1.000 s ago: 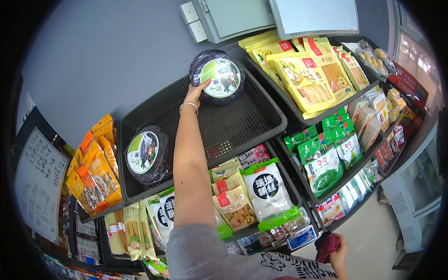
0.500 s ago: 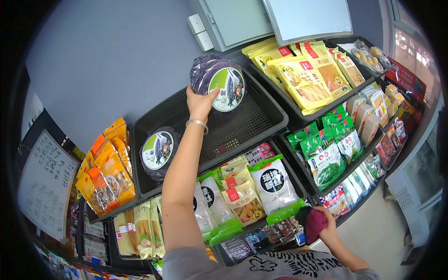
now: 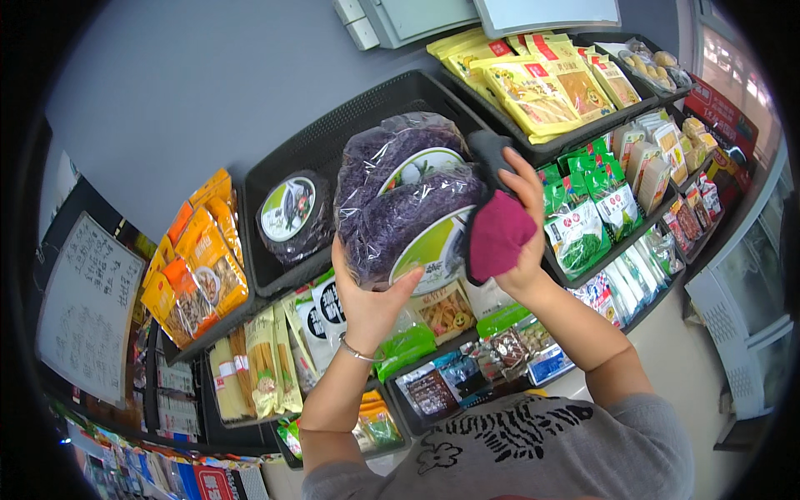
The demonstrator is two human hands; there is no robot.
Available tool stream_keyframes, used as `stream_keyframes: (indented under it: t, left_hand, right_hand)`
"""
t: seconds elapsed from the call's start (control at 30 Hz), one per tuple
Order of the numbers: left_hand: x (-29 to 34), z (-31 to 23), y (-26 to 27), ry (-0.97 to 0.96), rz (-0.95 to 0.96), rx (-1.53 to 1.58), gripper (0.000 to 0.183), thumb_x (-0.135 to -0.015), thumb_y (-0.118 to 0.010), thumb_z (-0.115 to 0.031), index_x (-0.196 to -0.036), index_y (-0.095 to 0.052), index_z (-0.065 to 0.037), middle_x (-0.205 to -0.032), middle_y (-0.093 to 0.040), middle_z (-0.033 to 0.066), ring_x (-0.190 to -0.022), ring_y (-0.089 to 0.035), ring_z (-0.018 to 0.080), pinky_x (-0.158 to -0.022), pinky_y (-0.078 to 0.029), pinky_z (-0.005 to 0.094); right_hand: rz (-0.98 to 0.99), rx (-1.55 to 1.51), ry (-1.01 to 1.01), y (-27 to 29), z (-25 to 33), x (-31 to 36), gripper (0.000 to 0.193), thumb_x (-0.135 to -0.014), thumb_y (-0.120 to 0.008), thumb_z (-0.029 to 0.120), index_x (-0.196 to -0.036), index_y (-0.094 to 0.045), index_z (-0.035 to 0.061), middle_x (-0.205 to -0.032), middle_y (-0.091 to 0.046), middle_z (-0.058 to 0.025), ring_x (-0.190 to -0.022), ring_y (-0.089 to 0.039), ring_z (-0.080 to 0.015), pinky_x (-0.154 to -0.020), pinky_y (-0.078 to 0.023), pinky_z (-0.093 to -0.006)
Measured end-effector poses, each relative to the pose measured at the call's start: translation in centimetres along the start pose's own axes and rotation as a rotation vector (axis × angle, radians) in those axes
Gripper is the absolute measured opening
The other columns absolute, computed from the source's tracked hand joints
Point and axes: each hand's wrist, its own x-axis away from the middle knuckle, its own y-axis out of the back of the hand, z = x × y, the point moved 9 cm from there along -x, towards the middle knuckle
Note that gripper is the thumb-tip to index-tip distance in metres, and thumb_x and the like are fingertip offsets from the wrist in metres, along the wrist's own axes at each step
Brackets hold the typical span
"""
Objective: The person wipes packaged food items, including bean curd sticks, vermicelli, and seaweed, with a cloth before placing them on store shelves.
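Note:
Two round, clear-wrapped packs of dark purple dried seaweed are held up in front of me, one overlapping the other. The front pack and the rear pack both carry a round green-and-white label. My left hand grips them from the lower left, its thumb on the front label. In my right hand is a bunched maroon and black cloth, held against the packs' right side. A third seaweed pack lies at the left end of the black perforated tray behind.
Yellow packets fill a tray at the back right, above green bags. Orange bags stand left, beside a written whiteboard. White-and-green bags and noodle packs sit on the lower shelf. A grey cabinet hangs above.
My left hand has drawn the seaweed packs from over the tray toward me. My right hand has risen from the lower right, bringing the cloth against them.

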Motion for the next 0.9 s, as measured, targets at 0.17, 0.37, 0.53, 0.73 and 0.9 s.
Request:
stream_keyframes:
  t: [0.17,0.37,0.53,0.73,0.9]
  left_hand:
    - [2.5,1.3,1.9,0.068,-0.033,0.026,0.093,-0.064,-0.073,0.011,-0.136,-0.015,0.0,-0.126,-0.04,0.0157,-0.112,-0.049,0.024,-0.094,-0.043,0.0353]
    - [4.1,1.6,1.5,0.038,-0.062,0.002,0.093,-0.064,-0.074,0.008,-0.137,-0.016,0.0,-0.126,-0.04,0.0146,-0.114,-0.046,0.0228,-0.096,-0.04,0.0343]
    - [4.8,3.2,1.7,-0.135,-0.079,-0.379,0.082,-0.071,-0.072,-0.007,-0.137,-0.022,-0.002,-0.132,-0.037,0.0139,-0.116,-0.045,0.0253,-0.099,-0.037,0.0359]
    - [4.9,0.7,2.2,-0.137,-0.076,-0.127,0.087,-0.071,-0.073,-0.004,-0.138,-0.017,-0.002,-0.134,-0.034,0.0158,-0.118,-0.043,0.0281,-0.1,-0.037,0.0382]
    - [7.4,1.4,1.9,-0.089,-0.268,0.04,0.1,-0.064,-0.071,0.012,-0.14,-0.007,-0.002,-0.133,-0.03,0.0182,-0.12,-0.039,0.0265,-0.099,-0.036,0.0385]
  right_hand:
    - [0.024,0.058,0.063,-2.3,1.1,1.8,0.047,-0.077,-0.059,0.016,-0.119,-0.046,0.0013,-0.132,-0.039,-0.0217,-0.122,-0.038,-0.0386,-0.103,-0.025,-0.0474]
    - [0.013,0.174,0.138,-3.2,3.4,2.9,0.056,-0.067,-0.063,0.02,-0.118,-0.048,0.002,-0.129,-0.041,-0.022,-0.118,-0.038,-0.0448,-0.098,-0.029,-0.0508]
    - [0.595,0.201,0.478,-9.7,11.0,5.9,0.039,-0.072,-0.054,0.026,-0.109,-0.057,0.0135,-0.126,-0.049,-0.0106,-0.121,-0.042,-0.0249,-0.088,-0.036,-0.0442]
    - [0.471,0.161,0.682,-8.3,11.6,3.9,0.036,-0.078,-0.053,0.032,-0.109,-0.057,0.0139,-0.121,-0.054,-0.0082,-0.115,-0.049,-0.0249,-0.093,-0.035,-0.0457]
    - [-0.128,0.026,0.273,-3.0,3.9,5.7,0.05,-0.074,-0.06,0.039,-0.115,-0.054,0.0123,-0.116,-0.053,-0.0125,-0.114,-0.046,-0.0369,-0.097,-0.027,-0.058]
